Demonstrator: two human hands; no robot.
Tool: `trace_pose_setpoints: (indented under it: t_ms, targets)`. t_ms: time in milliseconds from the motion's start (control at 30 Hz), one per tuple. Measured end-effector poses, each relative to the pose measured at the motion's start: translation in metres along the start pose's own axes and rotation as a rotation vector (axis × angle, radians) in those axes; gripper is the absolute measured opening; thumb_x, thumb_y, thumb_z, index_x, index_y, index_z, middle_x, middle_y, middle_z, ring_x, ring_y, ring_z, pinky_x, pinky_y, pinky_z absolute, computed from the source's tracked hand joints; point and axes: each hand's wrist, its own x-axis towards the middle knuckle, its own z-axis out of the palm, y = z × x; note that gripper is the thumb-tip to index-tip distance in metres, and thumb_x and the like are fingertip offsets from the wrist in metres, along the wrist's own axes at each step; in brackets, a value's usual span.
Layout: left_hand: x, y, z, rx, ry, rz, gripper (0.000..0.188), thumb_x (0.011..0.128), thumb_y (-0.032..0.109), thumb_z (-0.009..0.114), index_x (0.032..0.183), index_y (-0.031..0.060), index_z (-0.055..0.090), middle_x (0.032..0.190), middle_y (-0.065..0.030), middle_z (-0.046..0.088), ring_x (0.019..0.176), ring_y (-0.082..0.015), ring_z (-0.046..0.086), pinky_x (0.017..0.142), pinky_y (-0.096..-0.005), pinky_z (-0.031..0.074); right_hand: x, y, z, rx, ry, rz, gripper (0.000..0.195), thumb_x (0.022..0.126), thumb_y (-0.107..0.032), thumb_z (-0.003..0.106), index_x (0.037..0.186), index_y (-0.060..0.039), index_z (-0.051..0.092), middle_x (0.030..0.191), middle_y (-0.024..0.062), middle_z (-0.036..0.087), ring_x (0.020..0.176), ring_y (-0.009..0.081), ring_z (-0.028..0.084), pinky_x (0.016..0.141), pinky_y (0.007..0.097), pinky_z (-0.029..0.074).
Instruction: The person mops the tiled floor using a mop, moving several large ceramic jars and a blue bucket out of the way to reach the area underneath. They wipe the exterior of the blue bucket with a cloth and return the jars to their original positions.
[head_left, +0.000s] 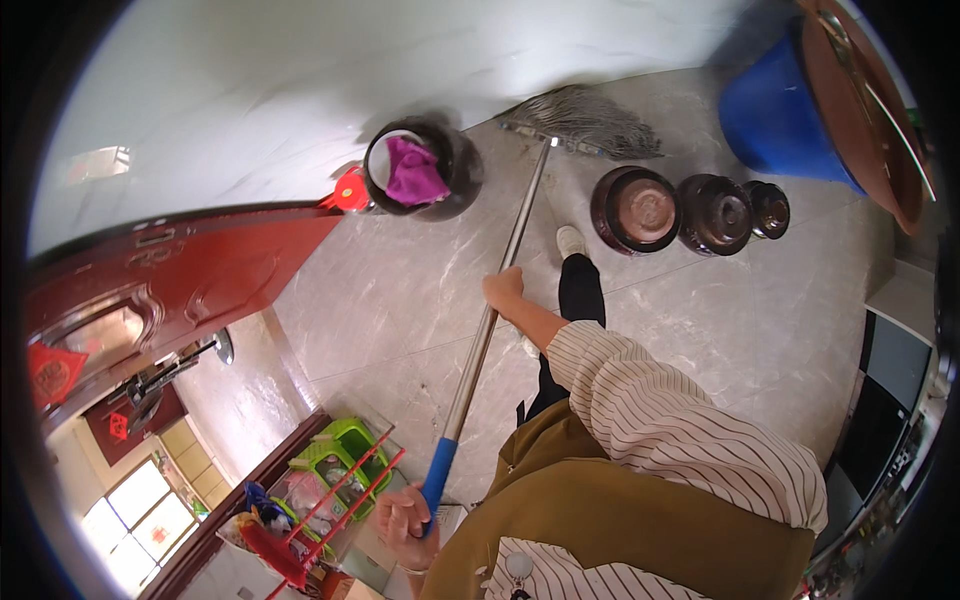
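Note:
A string mop with a grey head (592, 120) lies spread on the floor by the wall. Its metal pole (478, 352) runs down towards me and ends in a blue grip (440, 469). Around the middle of the pole, my right hand (504, 289) is closed. My left hand (406, 521) curls its fingers at the end of the blue grip. Left of the mop head stands a dark glazed jar (465, 169) with a purple cloth (414, 172) over a white lid. Several dark pots stand in a row to the right, the largest pot (636, 211) nearest the pole.
A large blue tub (780, 112) with a brown round cover (855, 112) stands at upper right. The red door (247, 262) stands open on the left, beside a red object (350, 190). Green plastic baskets (352, 442) and red rods are at lower left. Dark cabinets (870, 420) line the right.

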Motion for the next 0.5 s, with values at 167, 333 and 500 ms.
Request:
trace_pose_setpoints:
  t_ms: [167,333,500]
  targets:
    - [-0.091,-0.034,-0.058,0.012,0.168,-0.028,0.02,0.092,0.022,0.049,0.083,0.0039,0.051,0.046,0.0042,0.03,0.05,-0.0104,0.038,0.086,-0.0365,0.04,-0.06,0.056,0.014,-0.166,-0.136,-0.065,0.045,0.073,-0.012,0.061,0.106,0.012,0.041,0.101,0.0299,0.057,0.097,0.0412,0.058,0.082,0.044,0.047]
    - [-0.129,-0.022,-0.087,-0.281,0.162,0.021,0.024,0.094,0.023,0.045,0.086,0.001,0.051,0.051,0.0009,0.041,0.052,-0.0118,0.042,0.074,-0.0354,0.045,-0.08,0.124,0.017,-0.245,-0.078,-0.138,0.033,0.071,-0.01,0.062,0.091,0.0131,0.048,0.086,0.0281,0.059,0.083,0.0415,0.061,0.071,0.0451,0.049]
    - [-0.131,0.004,-0.07,0.083,0.25,0.155,0.024,0.095,0.026,0.044,0.089,0.0034,0.051,0.05,0.0009,0.038,0.049,-0.0081,0.038,0.064,-0.0337,0.045,-0.081,0.127,0.02,0.047,-0.197,-0.051,0.015,0.073,-0.005,0.058,0.063,0.0055,0.052,0.063,0.0205,0.057,0.061,0.0344,0.06,0.052,0.0429,0.048]
